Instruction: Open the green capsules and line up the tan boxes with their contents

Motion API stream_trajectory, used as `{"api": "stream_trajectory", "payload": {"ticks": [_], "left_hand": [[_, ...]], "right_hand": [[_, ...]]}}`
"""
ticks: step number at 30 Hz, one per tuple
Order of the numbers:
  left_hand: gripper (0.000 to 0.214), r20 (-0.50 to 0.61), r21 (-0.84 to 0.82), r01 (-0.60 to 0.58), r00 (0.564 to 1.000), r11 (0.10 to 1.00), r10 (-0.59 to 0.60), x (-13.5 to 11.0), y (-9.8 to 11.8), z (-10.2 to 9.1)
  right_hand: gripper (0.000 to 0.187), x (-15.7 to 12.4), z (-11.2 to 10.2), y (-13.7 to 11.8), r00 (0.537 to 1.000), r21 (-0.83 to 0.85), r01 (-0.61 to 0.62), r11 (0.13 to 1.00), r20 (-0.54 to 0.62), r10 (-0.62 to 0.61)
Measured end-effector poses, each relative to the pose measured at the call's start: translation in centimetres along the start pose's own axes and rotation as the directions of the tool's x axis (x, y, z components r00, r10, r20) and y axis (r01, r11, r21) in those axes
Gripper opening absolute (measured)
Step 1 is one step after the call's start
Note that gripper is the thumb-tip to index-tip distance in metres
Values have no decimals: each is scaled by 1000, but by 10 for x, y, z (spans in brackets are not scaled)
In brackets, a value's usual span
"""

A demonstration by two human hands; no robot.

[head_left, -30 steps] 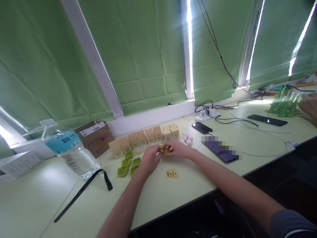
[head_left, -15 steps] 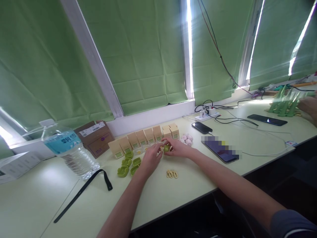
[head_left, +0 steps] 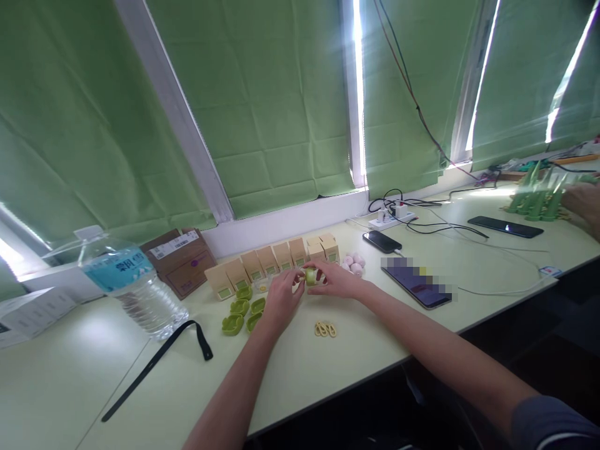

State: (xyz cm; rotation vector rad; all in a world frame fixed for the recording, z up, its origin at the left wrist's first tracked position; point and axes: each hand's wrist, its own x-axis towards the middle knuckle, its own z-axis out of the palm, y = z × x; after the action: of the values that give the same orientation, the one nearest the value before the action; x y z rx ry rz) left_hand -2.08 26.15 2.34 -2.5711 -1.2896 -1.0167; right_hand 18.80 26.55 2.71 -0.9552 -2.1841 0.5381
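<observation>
Stretching out from the near edge of the table (head_left: pixel 328 369), both bare forearms meet at its middle. Nearest of the small things, a cluster of cream rings (head_left: pixel 325 329) lies loose on the tabletop just this side of the hands, touched by neither. The left hand (head_left: pixel 281 297) and the right hand (head_left: pixel 335 280) come together fingertip to fingertip, and between them they pinch one green piece (head_left: pixel 310 276), held just above the table, with the fingers of both closed narrowly on it. Whether anything else is tucked in with it is too small to tell.

To the left of the left hand, four more green shells (head_left: pixel 241 309) lie in a loose group, untouched. Further left a black strap (head_left: pixel 159 356) trails across the table, and a water bottle (head_left: pixel 131 281) lies on its side. So, as far as can be judged, one green piece is in hand while the other shells and the rings lie unhandled.

Just beyond the hands a row of small tan boxes (head_left: pixel 272 259) stands side by side, with a few pink balls (head_left: pixel 354 264) at its right end. Right of those lies a tablet (head_left: pixel 417 281), and further back a phone (head_left: pixel 382 241) and a power strip (head_left: pixel 391 219) with cables. Behind the bottle sits a cardboard box (head_left: pixel 180 253).

At the far right another person's hand (head_left: pixel 584 200) rests by a bunch of green cones (head_left: pixel 539 200). Green blinds (head_left: pixel 281 94) cover the windows behind.
</observation>
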Motion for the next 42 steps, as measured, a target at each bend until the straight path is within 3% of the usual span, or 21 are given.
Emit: {"api": "stream_trajectory", "payload": {"ticks": [6, 42], "left_hand": [[12, -21, -7, -3, 1000, 1000, 3, 0, 0, 0], [7, -77, -59, -95, 993, 994, 90, -2, -4, 3]], "right_hand": [[49, 0, 3, 4, 996, -27, 64, 998, -53, -66], [48, 1, 3, 12, 990, -13, 108, 994, -86, -109]]}}
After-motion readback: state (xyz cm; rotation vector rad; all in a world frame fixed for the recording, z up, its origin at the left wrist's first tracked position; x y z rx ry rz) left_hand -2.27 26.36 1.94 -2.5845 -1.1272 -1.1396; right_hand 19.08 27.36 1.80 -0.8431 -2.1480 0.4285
